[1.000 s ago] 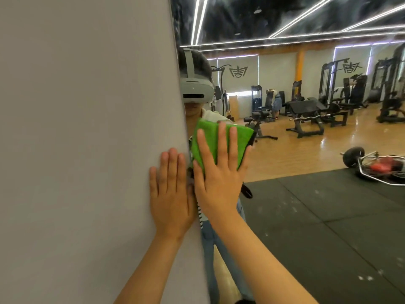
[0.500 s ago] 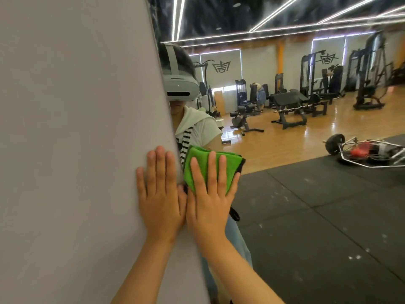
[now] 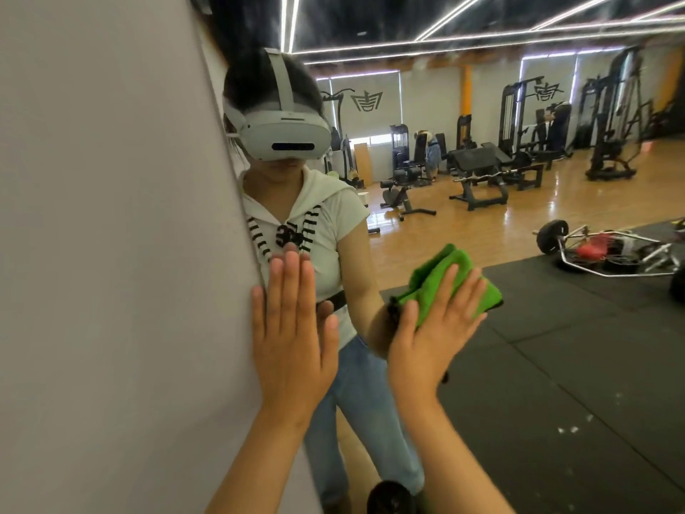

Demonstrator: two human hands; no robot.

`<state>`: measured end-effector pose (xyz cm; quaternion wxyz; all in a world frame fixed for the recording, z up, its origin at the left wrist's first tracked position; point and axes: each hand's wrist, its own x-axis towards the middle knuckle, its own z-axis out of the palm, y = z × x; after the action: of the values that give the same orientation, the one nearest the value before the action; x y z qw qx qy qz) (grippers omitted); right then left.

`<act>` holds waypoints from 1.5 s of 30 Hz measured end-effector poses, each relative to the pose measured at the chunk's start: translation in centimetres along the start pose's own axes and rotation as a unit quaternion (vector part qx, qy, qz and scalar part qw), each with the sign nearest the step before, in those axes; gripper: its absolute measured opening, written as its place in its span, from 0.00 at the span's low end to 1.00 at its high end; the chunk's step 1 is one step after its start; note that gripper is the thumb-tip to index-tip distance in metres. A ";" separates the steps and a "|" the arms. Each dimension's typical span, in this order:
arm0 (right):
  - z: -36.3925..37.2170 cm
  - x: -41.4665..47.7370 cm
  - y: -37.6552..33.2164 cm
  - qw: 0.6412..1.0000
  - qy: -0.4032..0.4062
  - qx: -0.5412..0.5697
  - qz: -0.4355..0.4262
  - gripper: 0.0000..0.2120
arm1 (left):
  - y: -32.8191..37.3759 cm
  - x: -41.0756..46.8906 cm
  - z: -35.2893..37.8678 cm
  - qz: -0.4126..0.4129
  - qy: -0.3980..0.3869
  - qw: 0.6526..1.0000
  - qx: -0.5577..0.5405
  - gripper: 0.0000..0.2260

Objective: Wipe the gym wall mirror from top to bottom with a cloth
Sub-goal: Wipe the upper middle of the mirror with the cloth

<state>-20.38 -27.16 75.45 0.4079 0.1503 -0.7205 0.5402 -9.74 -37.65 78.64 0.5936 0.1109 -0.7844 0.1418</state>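
Right hand [image 3: 430,339] is flat on the mirror [image 3: 556,365], fingers [image 3: 446,291] straight and spread. They press the folded green cloth [image 3: 456,280] to the glass without curling round it. The cloth sticks out above and to the right of the fingertips; its lower part is hidden under the palm.

Left hand [image 3: 293,335] is also flat with straight, close fingers, holding nothing, lying across the edge where the grey wall [image 3: 111,254] meets the mirror. Can't tell which surface the palm bears on.

Both forearms are cut off at the bottom edge. A dark item at the reflected wrist is too unclear to name.

Half a second ago the hands were side by side and touching. Now the right hand and cloth are further right, apart from the left hand, which has barely shifted.
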 end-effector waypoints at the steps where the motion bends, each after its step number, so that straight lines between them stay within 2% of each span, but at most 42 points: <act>1: 0.5 -1.0 -1.1 1.000 -0.009 0.003 -0.015 0.29 | 0.5 0.1 0.5 -0.005 0.001 1.000 0.009 0.31; 3: 0.9 -3.3 -1.7 0.995 -0.049 -0.002 -0.092 0.28 | 0.8 0.1 1.0 -0.015 0.010 1.000 0.025 0.31; 6: -0.1 -2.8 2.0 0.962 -0.074 -0.037 -0.259 0.26 | 0.7 -0.2 1.2 -0.015 0.020 0.999 0.031 0.30; 8: -1.2 -0.2 5.7 0.952 -0.056 -0.061 -0.294 0.25 | 0.8 -0.3 1.2 -0.015 0.025 0.999 0.032 0.29; 10: -2.4 2.7 9.1 0.974 -0.028 -0.062 -0.218 0.25 | 0.9 -0.4 1.3 -0.016 0.028 0.999 0.032 0.29; 12: -3.1 4.6 10.6 0.995 -0.008 -0.035 -0.098 0.25 | 0.9 -0.4 1.4 -0.017 0.029 0.999 0.035 0.29; 14: -2.8 4.5 9.5 1.000 0.013 0.010 0.003 0.27 | 0.8 -0.4 1.4 -0.017 0.029 0.999 0.037 0.28; 16: -1.7 2.8 6.6 0.999 0.018 0.010 0.032 0.28 | 0.7 -0.4 1.5 -0.017 0.031 0.999 0.038 0.27; 17: -1.1 1.2 5.2 1.000 0.002 -0.015 -0.003 0.30 | 0.7 -0.4 1.5 -0.019 0.029 0.999 0.038 0.27; 19: -0.7 -2.1 3.9 0.988 -0.055 -0.047 -0.135 0.31 | 0.7 -0.4 1.4 -0.020 0.026 0.999 0.032 0.27; 21: -1.4 -1.9 5.9 0.954 -0.095 -0.067 -0.276 0.27 | 0.7 -0.4 1.4 -0.019 0.026 0.999 0.033 0.27; 23: -2.7 1.0 8.9 0.926 -0.098 -0.088 -0.354 0.26 | 0.6 -0.5 1.4 -0.020 0.028 0.999 0.035 0.26; 24: -3.4 2.6 10.3 0.930 -0.092 -0.090 -0.344 0.26 | 0.6 -0.4 1.4 -0.020 0.029 0.999 0.035 0.27; 25: -4.0 4.0 11.3 0.947 -0.086 -0.084 -0.299 0.27 | 0.7 -0.4 1.4 -0.021 0.029 0.999 0.035 0.27; 27: -4.5 4.8 11.6 0.985 -0.066 -0.047 -0.155 0.28 | 0.8 -0.4 1.4 -0.023 0.029 0.999 0.034 0.27; 29: -3.7 3.1 9.5 0.999 -0.040 0.006 -0.036 0.31 | 0.9 -0.4 1.4 -0.022 0.029 0.999 0.035 0.27; 30: -3.1 1.6 8.1 0.999 -0.040 0.026 -0.008 0.31 | 0.8 -0.4 1.3 -0.022 0.027 0.999 0.035 0.27; 32: -2.2 -1.6 6.1 0.997 -0.067 0.037 -0.025 0.32 | 0.8 -0.3 1.2 -0.022 0.022 0.999 0.035 0.27; 34: -2.3 -3.9 6.0 0.989 -0.115 0.030 -0.090 0.30 | 0.8 -0.4 1.2 -0.025 0.019 0.999 0.033 0.27; 36: -3.1 -3.1 8.0 0.976 -0.138 0.011 -0.171 0.29 | 0.9 -0.4 1.1 -0.031 0.018 0.999 0.032 0.26; 39: -4.5 1.1 11.4 0.954 -0.123 -0.036 -0.271 0.27 | 1.0 -0.1 0.9 -0.039 0.015 0.999 0.031 0.26; 41: -5.2 4.1 12.4 0.969 -0.102 -0.025 -0.226 0.29 | 1.4 -0.1 0.8 -0.056 0.013 0.998 0.024 0.26; 43: -5.1 5.3 11.7 0.989 -0.077 0.003 -0.123 0.31 | 2.3 -0.1 0.7 -0.088 0.012 0.996 0.007 0.27; 45: -4.6 4.7 9.7 0.995 -0.071 0.031 -0.057 0.32 | 3.8 0.1 0.6 -0.136 0.015 0.991 -0.009 0.29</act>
<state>-27.74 -18.32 72.97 0.3811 0.2411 -0.7210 0.5261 -11.64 -34.34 78.28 0.6199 0.2088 -0.7544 0.0547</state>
